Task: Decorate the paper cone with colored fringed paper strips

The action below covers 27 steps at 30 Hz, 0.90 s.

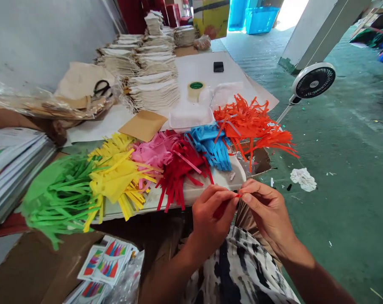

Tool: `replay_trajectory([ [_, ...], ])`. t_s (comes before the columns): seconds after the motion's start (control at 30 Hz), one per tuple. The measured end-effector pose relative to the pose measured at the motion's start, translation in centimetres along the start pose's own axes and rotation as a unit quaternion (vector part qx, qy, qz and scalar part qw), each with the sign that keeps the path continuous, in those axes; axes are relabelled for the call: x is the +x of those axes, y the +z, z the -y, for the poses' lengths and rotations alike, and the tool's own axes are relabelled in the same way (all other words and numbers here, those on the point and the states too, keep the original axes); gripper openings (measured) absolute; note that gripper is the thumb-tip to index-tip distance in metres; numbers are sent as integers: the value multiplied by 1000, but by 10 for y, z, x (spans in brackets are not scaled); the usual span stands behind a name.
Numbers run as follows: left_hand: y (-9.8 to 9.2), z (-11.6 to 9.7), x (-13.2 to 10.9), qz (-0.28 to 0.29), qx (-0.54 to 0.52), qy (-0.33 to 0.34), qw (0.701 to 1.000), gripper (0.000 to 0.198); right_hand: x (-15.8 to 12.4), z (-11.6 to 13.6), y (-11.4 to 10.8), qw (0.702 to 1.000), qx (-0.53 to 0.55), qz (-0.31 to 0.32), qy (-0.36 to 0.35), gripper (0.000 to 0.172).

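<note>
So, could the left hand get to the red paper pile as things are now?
Probably yes. The red paper pile hangs over the edge of the table just beside the left hand, with nothing between them. But that hand and the right hand both pinch a small red strip.

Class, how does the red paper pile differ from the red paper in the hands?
The red pile is big, the held paper small. The pile lies loose on the table; the held paper is pinched between left hand and right hand. Both are red.
</note>
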<state>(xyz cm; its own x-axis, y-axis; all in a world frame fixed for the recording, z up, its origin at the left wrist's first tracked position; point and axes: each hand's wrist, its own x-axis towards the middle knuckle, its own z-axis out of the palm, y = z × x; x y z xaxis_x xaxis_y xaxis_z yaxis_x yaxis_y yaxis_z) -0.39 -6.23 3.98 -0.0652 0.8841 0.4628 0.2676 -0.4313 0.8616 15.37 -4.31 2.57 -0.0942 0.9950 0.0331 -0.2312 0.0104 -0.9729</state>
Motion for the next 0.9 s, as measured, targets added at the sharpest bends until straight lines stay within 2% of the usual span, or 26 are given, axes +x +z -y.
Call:
replay_trajectory([
  [0.23,1,0,4,16,8,30,999,10,-4,-1,-1,999,31,9,19,5],
  [0.4,4,4,4,14,1,58,998,10,-7,-3,-5,1000,-11,11,-13,5],
  [0.53,5,3,2,14,-18,52,998,11,-6,-1,-5,999,-31,21,-36,5],
  [0.63,7,4,2,12,-47,1,999,6,-5,0,-5,997,-50,22,-46,5],
  [0.73,8,6,0,26,-113,-100,988,5,-6,-1,-7,998,-59,13,-33,3],
  [0.83,8,9,-2,46,-216,-190,957,35,-6,-4,-9,999,-34,-3,-8,3],
  [0.9,8,9,-3,49,-247,-201,947,41,-6,-5,-10,1000,-8,-9,2,3],
])
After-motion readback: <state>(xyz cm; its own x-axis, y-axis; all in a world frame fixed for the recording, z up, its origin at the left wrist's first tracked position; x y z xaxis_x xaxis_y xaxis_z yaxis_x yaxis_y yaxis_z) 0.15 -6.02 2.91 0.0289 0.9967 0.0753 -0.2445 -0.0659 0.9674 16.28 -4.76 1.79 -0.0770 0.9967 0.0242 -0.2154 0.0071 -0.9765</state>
